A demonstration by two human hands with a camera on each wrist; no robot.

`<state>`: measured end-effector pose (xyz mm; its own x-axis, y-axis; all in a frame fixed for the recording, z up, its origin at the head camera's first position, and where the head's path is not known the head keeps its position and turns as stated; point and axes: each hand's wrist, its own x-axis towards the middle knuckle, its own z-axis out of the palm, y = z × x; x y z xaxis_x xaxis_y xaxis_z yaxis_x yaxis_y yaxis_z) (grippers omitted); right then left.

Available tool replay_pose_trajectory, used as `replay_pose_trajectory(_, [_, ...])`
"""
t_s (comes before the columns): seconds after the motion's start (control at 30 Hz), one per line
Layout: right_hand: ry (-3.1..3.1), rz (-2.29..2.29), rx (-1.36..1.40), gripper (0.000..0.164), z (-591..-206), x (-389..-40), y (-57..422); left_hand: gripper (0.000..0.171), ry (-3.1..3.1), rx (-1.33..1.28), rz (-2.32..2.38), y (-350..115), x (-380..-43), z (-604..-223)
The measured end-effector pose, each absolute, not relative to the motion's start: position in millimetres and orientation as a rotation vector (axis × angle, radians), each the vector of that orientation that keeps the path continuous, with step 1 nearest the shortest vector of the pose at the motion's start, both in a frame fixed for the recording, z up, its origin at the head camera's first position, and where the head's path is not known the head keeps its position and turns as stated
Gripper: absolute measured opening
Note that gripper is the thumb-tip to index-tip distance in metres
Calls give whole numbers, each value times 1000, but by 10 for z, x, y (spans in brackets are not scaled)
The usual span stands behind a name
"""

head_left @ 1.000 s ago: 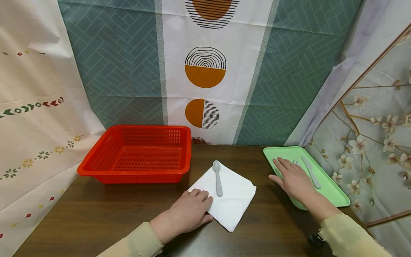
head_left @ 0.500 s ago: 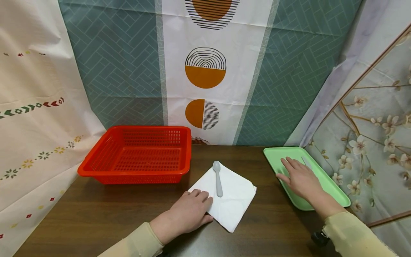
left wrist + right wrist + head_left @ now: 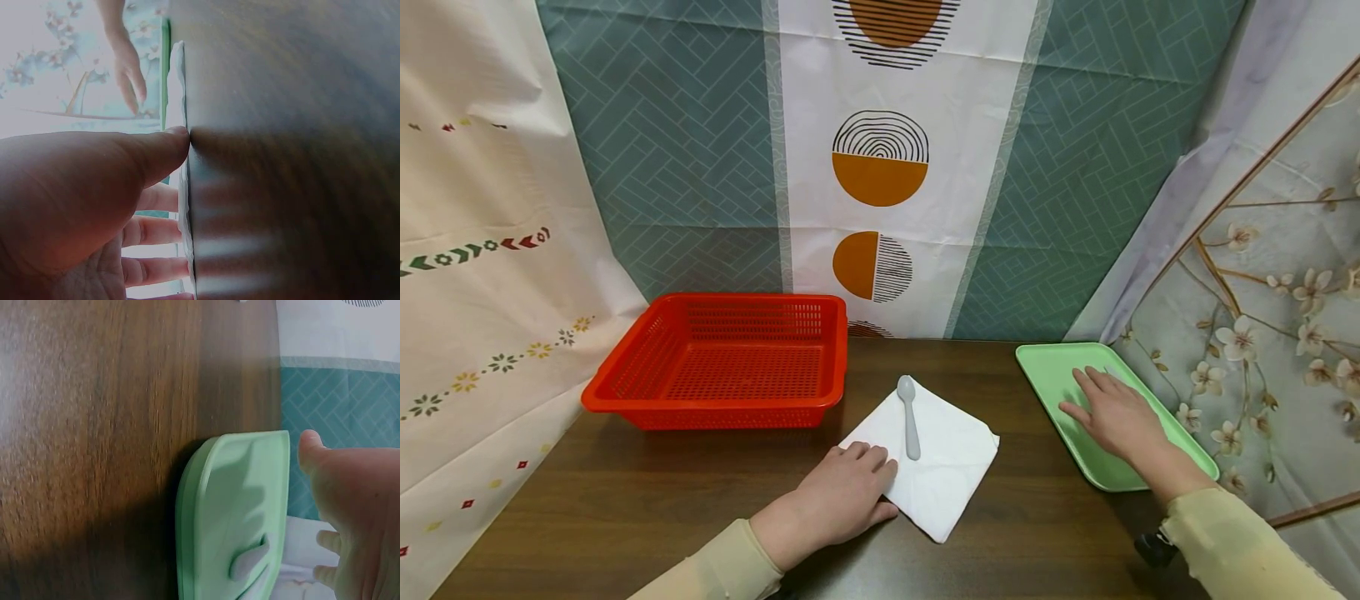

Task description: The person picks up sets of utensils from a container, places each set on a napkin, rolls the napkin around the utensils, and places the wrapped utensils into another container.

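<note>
My left hand (image 3: pixel 837 496) rests on the left edge of a folded white napkin (image 3: pixel 947 462); its fingers lie on top and the thumb touches by the border, as the left wrist view also shows. A grey spoon (image 3: pixel 911 425) lies on the napkin, bowl end away from me. Over a pale green tray (image 3: pixel 1052 367) hovers my right hand (image 3: pixel 1123 421), fingers spread and holding nothing. Grey cutlery lies in the tray, mostly hidden by that hand in the head view. The right wrist view shows one grey handle (image 3: pixel 250 559) and part of a second piece (image 3: pixel 255 586).
A red perforated plastic basket (image 3: pixel 745 404) stands at the back left of the brown wooden table (image 3: pixel 662 492). Patterned cloths hang behind the table and along both sides. The tray sits close to the right-hand cloth (image 3: pixel 1232 400).
My right hand has shifted to the right over the tray and now covers the fork and most of the knife. The left hand, napkin and spoon have stayed put.
</note>
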<state>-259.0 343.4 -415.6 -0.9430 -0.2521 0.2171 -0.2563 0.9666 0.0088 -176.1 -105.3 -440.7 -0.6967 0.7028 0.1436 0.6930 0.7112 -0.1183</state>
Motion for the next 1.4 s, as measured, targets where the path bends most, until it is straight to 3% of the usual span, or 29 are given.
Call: replay_pose_trajectory(1.4, [-3108,13,140,76,-4165,-2707,3835,50,-2760,-1128,73,-1046,-1757,-4376])
